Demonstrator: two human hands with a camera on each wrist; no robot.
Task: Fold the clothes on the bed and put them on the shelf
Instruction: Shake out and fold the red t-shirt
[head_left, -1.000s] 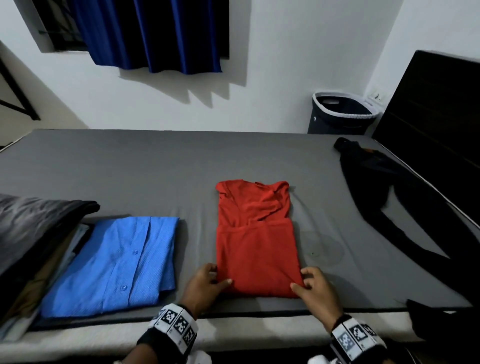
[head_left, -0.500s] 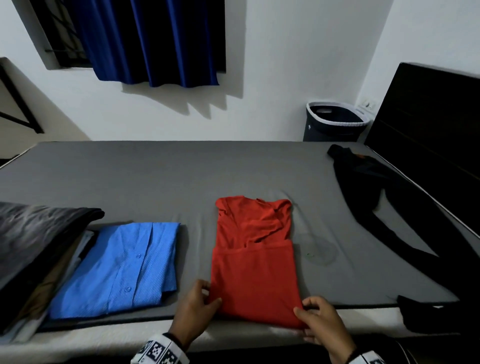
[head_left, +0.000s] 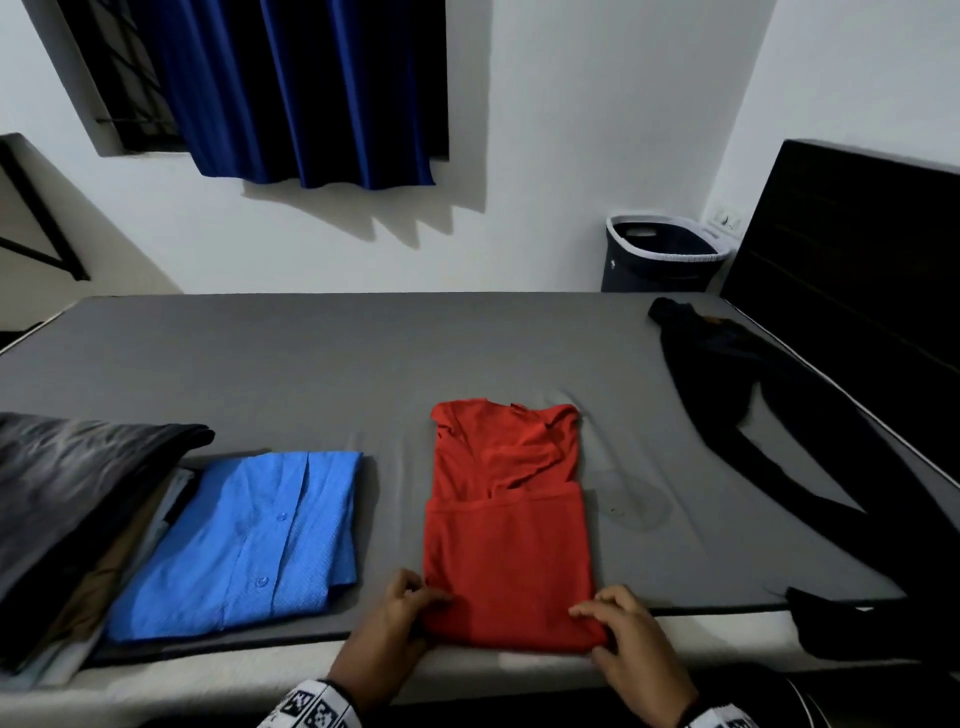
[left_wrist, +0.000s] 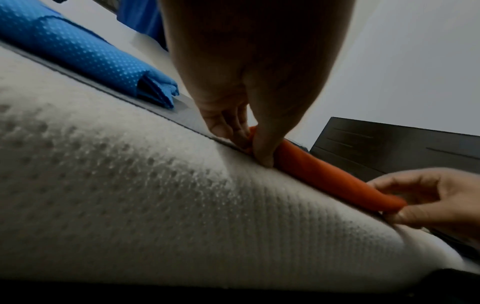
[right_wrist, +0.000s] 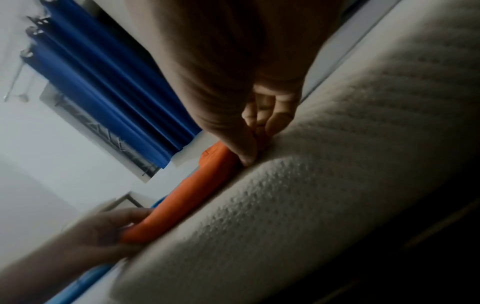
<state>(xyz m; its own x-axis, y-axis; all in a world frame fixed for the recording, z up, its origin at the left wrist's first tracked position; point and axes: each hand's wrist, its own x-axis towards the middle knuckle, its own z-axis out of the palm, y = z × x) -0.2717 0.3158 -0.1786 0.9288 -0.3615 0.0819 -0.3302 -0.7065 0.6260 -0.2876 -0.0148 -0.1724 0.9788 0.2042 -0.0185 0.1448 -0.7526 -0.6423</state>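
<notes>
A partly folded red shirt (head_left: 506, 525) lies lengthwise on the grey bed (head_left: 311, 374), its near folded edge hanging just over the mattress rim. My left hand (head_left: 410, 605) pinches the near left corner of that edge, thumb under and fingers on top, as the left wrist view shows at the red shirt (left_wrist: 324, 174). My right hand (head_left: 608, 629) pinches the near right corner; the right wrist view shows its fingers on the red shirt (right_wrist: 187, 197). A folded blue shirt (head_left: 249, 540) lies to the left. Black trousers (head_left: 769, 426) lie unfolded at the right.
A dark pile of clothes (head_left: 62, 509) sits at the left edge of the bed. A dark laundry basket (head_left: 660, 254) stands by the far wall, beside the black headboard (head_left: 857, 270). Another dark cloth (head_left: 852, 629) hangs over the near right rim.
Both hands have drawn the red shirt toward me, so its near edge now overhangs the mattress rim. My head view has dropped lower and nearer.
</notes>
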